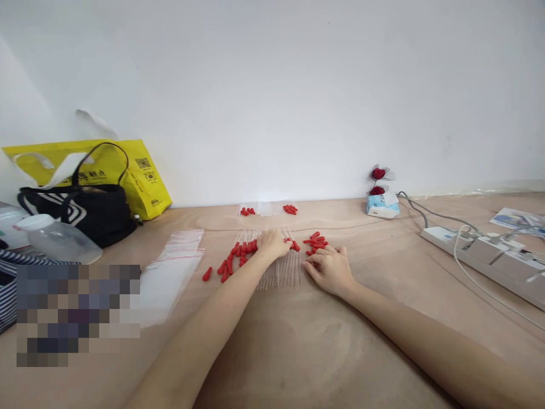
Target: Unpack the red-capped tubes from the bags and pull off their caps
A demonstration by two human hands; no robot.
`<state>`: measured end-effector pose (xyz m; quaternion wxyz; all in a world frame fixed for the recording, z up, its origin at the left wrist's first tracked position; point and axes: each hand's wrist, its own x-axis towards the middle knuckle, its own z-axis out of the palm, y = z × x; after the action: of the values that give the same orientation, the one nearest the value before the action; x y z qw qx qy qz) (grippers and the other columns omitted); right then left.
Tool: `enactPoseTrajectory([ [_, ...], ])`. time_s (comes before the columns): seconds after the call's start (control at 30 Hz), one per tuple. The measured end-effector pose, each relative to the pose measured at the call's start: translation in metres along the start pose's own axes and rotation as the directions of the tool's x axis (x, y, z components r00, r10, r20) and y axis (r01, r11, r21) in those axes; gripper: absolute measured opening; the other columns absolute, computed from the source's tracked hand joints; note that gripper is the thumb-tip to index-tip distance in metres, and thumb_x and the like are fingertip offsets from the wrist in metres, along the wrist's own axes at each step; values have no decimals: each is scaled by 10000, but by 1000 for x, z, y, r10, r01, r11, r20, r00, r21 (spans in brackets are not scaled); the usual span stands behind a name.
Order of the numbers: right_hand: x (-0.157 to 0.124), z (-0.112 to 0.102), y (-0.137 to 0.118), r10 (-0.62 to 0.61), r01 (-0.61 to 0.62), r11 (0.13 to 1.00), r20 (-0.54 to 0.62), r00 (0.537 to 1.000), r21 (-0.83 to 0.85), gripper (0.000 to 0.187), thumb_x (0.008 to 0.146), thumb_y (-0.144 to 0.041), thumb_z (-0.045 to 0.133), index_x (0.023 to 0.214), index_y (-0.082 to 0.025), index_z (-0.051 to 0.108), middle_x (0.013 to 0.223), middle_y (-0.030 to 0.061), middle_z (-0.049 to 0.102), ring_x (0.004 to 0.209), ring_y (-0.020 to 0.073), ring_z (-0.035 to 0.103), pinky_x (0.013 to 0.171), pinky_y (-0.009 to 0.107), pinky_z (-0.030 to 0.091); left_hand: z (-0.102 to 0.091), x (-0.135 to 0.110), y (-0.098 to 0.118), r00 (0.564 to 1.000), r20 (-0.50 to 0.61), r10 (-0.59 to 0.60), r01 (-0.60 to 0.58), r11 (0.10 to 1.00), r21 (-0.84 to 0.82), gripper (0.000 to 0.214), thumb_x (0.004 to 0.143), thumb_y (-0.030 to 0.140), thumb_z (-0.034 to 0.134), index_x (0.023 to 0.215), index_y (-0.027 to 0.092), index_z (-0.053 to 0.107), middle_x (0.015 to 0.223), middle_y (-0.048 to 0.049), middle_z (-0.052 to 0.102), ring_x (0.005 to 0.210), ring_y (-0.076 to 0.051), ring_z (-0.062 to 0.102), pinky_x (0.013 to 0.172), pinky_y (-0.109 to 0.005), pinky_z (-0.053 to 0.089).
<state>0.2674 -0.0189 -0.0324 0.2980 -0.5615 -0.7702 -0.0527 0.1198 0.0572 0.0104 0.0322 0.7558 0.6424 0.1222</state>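
A row of clear tubes [281,274] is laid side by side at the middle of the surface [298,352]. Red caps [233,260] are scattered just left of the row, and more are gathered at its far right corner.

The left hand [272,244] is laid palm down on the far end of the tubes, with the fingers curled. Its grip is hidden beneath the hand, so whether it is apart or together cannot be told. The right hand [330,270] is rested on the surface just right of the tubes, fingertips bent toward the caps there. Whether its grip is clamped on a cap cannot be told.

Farther off, by the wall, clear packets [266,209] with a few caps are seen. Zip bags [170,272] are spread to the left, and beyond them a bottle [59,238], a black bag [91,210] and a yellow bag [145,176]. To the right, a tissue pack [382,205] and a power strip [481,255] are placed well apart from the hands.
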Motion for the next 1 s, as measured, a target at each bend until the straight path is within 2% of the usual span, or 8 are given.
enactPoseTrajectory([
  [0.17,0,2,0,-35,36,999,-87,996,12,233,802,-310,488,644,-220,634,632,5,609,719,148,489,674,325,189,-10,-9,-2,995,-87,38,-38,999,1,223,710,341,525,597,181,633,688,-78,635,784,-241,588,663,-324,413],
  [0.33,0,-2,-2,-113,112,993,-320,941,-23,157,797,-300,507,823,-209,632,782,28,628,792,157,505,730,329,243,-31,-50,-30,954,-206,216,-220,975,5,135,746,237,489,712,176,604,805,-42,609,831,-190,532,746,-307,384],
  [0.4,0,-5,-6,-219,206,976,-374,901,-74,219,792,-322,523,960,-207,605,919,48,626,865,170,505,778,340,257,-34,-72,-48,845,-297,444,-449,892,57,136,769,217,467,740,166,589,783,-40,589,780,-180,512,713,-308,380],
  [0.47,-1,-6,-13,-353,326,935,-379,855,-136,280,793,-344,531,1044,-226,572,1019,52,610,927,179,499,845,366,242,-33,-91,-64,747,-333,575,-565,814,139,158,796,225,445,737,166,579,751,-36,577,743,-176,491,689,-316,364],
  [0.6,-3,-3,-28,-531,503,846,-347,773,-177,185,806,-338,527,957,-258,599,912,6,647,892,151,512,916,394,187,-24,-115,-81,656,-412,632,-622,762,180,146,799,217,457,723,163,570,704,-34,562,696,-161,468,646,-304,347],
  [0.73,-4,5,-36,-575,557,817,-299,762,-151,142,830,-288,492,841,-219,615,579,-38,587,671,102,487,913,394,184,-16,-118,-83,641,-476,603,-617,773,147,131,798,214,472,732,166,575,701,-31,564,700,-154,476,660,-302,354],
  [0.9,-8,4,-38,-562,551,826,-243,791,-119,195,851,-280,439,797,-221,617,562,-30,564,620,101,450,898,394,192,-13,-114,-79,642,-449,622,-656,748,98,157,819,245,482,921,203,593,893,-34,619,855,-167,497,768,-319,354],
  [1.0,-10,0,-39,-559,553,829,-159,814,-86,237,864,-287,399,788,-231,616,574,-24,565,621,105,448,891,393,186,-13,-115,-80,651,-388,653,-683,726,75,151,832,234,464,839,233,615,843,1,646,818,-150,511,787,-329,343],
])
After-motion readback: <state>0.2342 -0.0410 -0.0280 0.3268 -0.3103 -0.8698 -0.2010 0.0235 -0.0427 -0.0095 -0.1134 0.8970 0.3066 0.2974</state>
